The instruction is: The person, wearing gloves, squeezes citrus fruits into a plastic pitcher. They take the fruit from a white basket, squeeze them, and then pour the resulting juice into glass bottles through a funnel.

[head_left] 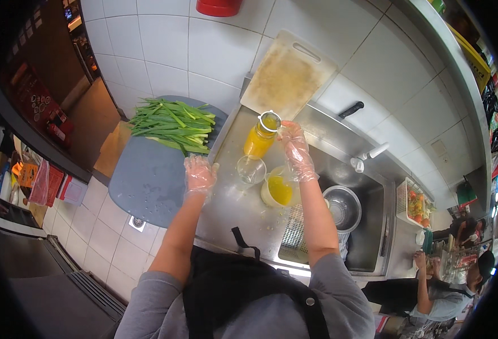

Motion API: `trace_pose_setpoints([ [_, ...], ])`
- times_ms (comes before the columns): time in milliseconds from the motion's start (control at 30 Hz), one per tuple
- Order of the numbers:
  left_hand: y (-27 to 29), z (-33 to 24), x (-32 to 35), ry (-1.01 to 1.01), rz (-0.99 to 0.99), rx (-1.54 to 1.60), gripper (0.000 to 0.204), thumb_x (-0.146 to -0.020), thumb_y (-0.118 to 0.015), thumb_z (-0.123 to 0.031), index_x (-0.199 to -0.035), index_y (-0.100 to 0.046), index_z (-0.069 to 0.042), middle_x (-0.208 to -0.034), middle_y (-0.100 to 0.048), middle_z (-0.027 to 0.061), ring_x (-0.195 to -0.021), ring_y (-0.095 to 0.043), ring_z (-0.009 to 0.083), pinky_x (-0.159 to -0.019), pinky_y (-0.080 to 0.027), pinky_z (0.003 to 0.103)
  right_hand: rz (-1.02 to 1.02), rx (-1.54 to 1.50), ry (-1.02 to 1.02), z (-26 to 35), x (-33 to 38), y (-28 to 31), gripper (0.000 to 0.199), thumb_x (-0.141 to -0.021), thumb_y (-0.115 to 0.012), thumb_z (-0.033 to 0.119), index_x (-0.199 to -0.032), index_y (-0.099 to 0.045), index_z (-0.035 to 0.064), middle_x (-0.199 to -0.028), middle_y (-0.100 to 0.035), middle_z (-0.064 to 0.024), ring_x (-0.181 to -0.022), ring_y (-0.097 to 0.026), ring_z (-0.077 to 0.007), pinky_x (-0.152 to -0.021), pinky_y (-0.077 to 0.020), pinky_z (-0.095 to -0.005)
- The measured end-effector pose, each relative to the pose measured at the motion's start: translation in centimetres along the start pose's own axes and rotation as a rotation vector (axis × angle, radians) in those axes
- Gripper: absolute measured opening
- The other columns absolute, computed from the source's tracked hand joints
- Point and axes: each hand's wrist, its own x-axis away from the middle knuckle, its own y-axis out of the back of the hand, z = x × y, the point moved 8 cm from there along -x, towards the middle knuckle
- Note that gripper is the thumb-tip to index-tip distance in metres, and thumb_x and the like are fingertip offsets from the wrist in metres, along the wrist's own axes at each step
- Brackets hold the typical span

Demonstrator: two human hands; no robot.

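Observation:
My right hand, in a clear plastic glove, has its fingers closed beside the mouth of a glass jar of yellow liquid. They grip what looks like a small round strainer resting over the jar's mouth; its handle is hidden by the glove. My left hand, also gloved, is empty with its fingers apart, near the edge between the grey board and the steel counter. Long green leafy stalks lie just beyond it. Between my hands stand an empty clear cup and a pale jug holding yellow liquid.
A cutting board leans on the tiled wall. The sink to the right holds a metal bowl; a perforated basket sits nearer. A knife is behind the counter. Another person works at far right.

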Motion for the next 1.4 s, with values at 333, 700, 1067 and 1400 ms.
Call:
trace_pose_setpoints([
  [333,1.0,-0.5,0.2,-0.026,-0.094,0.024,0.064,-0.096,-0.049,-0.048,-0.119,-0.062,0.009,-0.13,-0.058,0.026,-0.132,-0.045,0.0392,-0.115,-0.024,0.054,-0.002,-0.069,0.04,-0.6,0.0,0.1,0.043,-0.087,-0.048,-0.005,-0.126,-0.052,0.0134,-0.09,-0.055,0.0011,-0.076,-0.05,-0.0068,-0.066,-0.0439,-0.0222],
  [700,1.2,0.0,0.2,-0.015,-0.096,0.046,0.061,-0.096,-0.05,-0.047,-0.121,-0.061,0.008,-0.132,-0.058,0.0239,-0.131,-0.046,0.0389,-0.115,-0.023,0.054,-0.02,-0.134,-0.079,-1.5,0.2,-0.8,0.032,-0.093,-0.055,0.005,-0.124,-0.051,0.0136,-0.096,-0.061,-0.002,-0.088,-0.059,-0.0116,-0.074,-0.0472,-0.0259],
  [1067,14.0,-5.1,-1.8,-0.158,-0.55,0.423,0.021,-0.09,-0.062,-0.025,-0.102,-0.07,-0.009,-0.1,-0.069,0.0123,-0.099,-0.064,0.0333,-0.087,-0.049,0.047,0.11,-0.285,-0.216,-1.5,0.7,-1.3,0.03,-0.087,-0.071,0.011,-0.112,-0.055,0.0053,-0.096,-0.07,-0.0074,-0.088,-0.063,-0.0125,-0.077,-0.0475,-0.0278],
  [1400,12.1,-13.9,-4.9,-0.063,0.241,0.76,0.042,-0.092,-0.063,-0.043,-0.088,-0.072,-0.002,-0.08,-0.069,0.0183,-0.075,-0.064,0.0326,-0.07,-0.048,0.044,-0.063,-0.455,-0.222,-4.1,0.6,-2.2,0.027,-0.083,-0.071,0.007,-0.101,-0.051,0.0073,-0.093,-0.065,-0.0076,-0.082,-0.063,-0.0147,-0.074,-0.0489,-0.0272],
])
